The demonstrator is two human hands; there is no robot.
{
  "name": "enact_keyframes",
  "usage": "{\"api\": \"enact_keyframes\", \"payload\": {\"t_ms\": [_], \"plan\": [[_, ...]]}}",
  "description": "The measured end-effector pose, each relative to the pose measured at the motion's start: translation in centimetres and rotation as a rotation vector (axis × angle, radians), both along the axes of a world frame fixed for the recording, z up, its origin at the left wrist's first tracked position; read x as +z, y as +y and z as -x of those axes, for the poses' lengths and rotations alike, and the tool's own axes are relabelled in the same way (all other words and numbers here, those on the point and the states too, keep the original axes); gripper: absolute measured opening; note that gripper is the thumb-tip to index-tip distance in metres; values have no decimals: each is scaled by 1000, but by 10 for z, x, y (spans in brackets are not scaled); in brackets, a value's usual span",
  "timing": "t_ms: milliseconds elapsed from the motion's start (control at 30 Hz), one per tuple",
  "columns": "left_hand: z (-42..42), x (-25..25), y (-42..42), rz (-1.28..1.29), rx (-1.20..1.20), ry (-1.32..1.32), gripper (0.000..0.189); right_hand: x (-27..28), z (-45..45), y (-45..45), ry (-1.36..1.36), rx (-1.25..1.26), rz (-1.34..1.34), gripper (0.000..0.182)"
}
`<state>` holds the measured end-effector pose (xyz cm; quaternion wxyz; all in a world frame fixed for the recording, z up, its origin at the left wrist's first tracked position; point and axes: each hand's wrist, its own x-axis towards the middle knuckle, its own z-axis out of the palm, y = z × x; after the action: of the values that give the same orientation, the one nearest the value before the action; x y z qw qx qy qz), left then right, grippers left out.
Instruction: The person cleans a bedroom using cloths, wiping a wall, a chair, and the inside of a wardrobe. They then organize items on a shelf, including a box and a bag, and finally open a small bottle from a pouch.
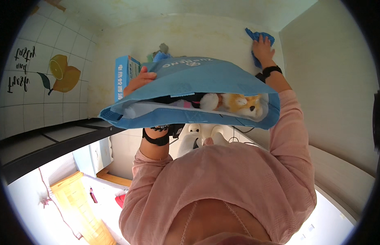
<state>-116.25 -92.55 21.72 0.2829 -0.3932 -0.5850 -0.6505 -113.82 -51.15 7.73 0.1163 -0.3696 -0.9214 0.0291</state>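
Note:
A blue fabric bag (208,75) bearing white writing lies across the space before me, its mouth towards my body. Inside it show an orange and white plush toy (243,104) and other soft items in white, black and pink. My left hand (140,80) holds the bag's left side, its thumb and fingertips on the outer face; the rest is hidden by the bag. Beyond the bag at the upper right, my right hand (263,52) presses on a crumpled blue cloth (266,36) with its fingers spread. Both wrists wear black straps.
A blue and white box (122,76) stands left of the bag. Behind the bag lie crumpled grey, green and blue cloths or wraps (161,54). A tiled panel with a lemon picture (66,73) is at the left; a pale wall (324,70) rises at the right.

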Motion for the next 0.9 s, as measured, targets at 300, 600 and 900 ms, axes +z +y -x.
{"api": "enact_keyframes", "payload": {"t_ms": [300,600,900], "plan": [[-15,17,20,43,364,182,48,-5,-7,-218,7,934,-29,42],[-20,21,39,-78,635,-45,45,-7,-151,-92,227,496,211,43],[64,22,145,-427,253,-235,36,25,-182,-185,-72,334,56,47]]}}
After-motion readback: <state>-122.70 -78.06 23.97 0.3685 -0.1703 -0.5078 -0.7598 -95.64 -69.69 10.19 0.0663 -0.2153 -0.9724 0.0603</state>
